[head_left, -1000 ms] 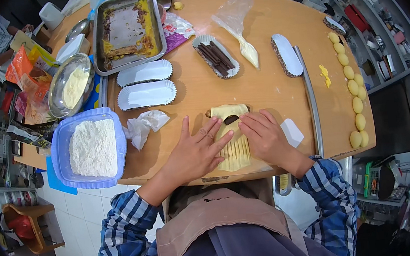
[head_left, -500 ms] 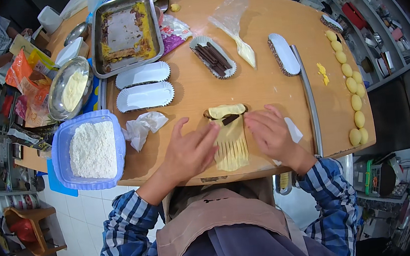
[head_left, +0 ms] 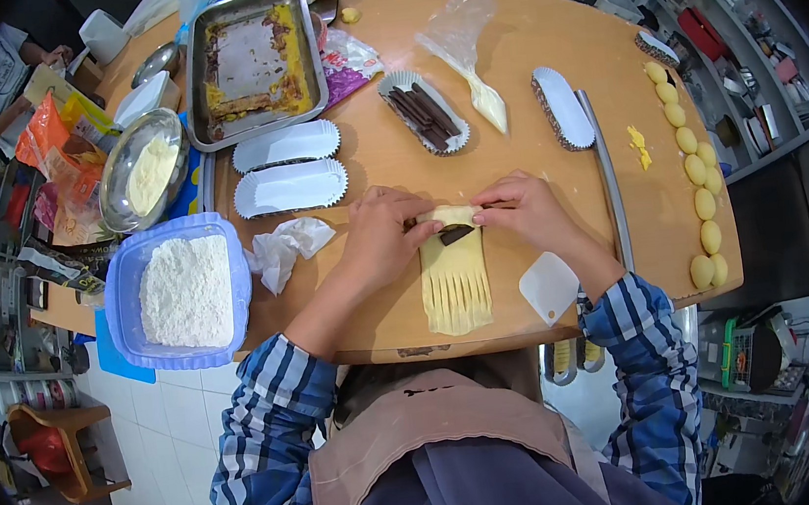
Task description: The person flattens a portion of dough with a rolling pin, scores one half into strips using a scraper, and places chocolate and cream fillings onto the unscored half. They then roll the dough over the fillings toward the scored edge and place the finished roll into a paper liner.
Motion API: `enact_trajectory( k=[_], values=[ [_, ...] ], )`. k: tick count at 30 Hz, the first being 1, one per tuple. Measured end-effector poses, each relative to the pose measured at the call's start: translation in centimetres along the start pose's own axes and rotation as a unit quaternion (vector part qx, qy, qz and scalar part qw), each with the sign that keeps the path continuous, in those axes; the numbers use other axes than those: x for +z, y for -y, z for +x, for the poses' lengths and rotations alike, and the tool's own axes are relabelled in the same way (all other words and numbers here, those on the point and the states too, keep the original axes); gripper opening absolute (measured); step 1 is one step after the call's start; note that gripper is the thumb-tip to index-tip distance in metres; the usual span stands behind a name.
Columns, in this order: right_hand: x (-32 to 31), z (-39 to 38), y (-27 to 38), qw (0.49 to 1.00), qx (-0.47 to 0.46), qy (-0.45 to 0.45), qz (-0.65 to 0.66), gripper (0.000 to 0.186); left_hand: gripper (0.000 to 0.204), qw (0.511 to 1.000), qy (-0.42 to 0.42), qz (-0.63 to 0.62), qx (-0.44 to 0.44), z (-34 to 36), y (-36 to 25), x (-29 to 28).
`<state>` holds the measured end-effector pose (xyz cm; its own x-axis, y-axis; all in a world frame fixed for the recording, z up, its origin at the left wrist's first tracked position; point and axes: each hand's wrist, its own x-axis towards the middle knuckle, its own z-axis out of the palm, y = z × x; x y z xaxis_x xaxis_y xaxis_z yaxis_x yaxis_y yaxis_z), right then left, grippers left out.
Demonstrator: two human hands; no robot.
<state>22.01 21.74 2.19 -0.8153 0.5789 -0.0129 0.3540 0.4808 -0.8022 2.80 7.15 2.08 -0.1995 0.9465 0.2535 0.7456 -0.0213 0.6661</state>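
Observation:
On the wooden table before me lies a flat strip of pale dough (head_left: 455,282), its near end cut into narrow parallel slits. The far end is folded over a dark filling. Against the fold, a dark chocolate stick (head_left: 456,235) lies across the strip. My left hand (head_left: 379,240) pinches the left end of the folded dough between thumb and fingers. At its right end, my right hand (head_left: 530,212) does the same. A white plastic dough scraper (head_left: 548,289) rests beside my right wrist. Crumpled white paper (head_left: 288,250) lies left of my left hand.
Left stands a blue tub (head_left: 242,299) of flour, with a metal bowl (head_left: 111,199) and baking pan (head_left: 314,65) behind. Paper cases (head_left: 291,187), chocolate sticks (head_left: 428,117) and a piping bag (head_left: 482,96) lie farther back. Rightward are a metal rod (head_left: 606,182) and dough balls (head_left: 694,171).
Both hands have moved away from me, from hovering beside the dough to pinching the two ends of its folded part. The scraper, partly covered before, now shows fully.

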Motion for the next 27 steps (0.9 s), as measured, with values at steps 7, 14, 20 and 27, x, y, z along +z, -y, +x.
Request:
enact_trajectory(
  k=[7,14,20,27],
  values=[
    [0.5,-1.3,-0.7,0.966,-0.210,-0.091,-0.117,0.034,0.032,0.993,-0.041,0.057,0.092,-1.2,0.2,0.4],
    [1.1,-1.3,-0.1,0.903,-0.324,-0.102,-0.263,0.031,0.036,0.970,-0.030,0.093,0.224,-1.1,0.4,0.7],
    [0.7,-1.9,0.3,0.878,-0.365,-0.081,-0.299,0.032,0.032,0.956,0.000,0.132,0.261,-1.4,0.1,0.1],
    [0.8,-2.3,0.4,0.863,-0.380,-0.068,-0.326,0.030,0.045,0.947,0.014,0.151,0.283,-1.8,-0.2,-0.3]
  ],
)
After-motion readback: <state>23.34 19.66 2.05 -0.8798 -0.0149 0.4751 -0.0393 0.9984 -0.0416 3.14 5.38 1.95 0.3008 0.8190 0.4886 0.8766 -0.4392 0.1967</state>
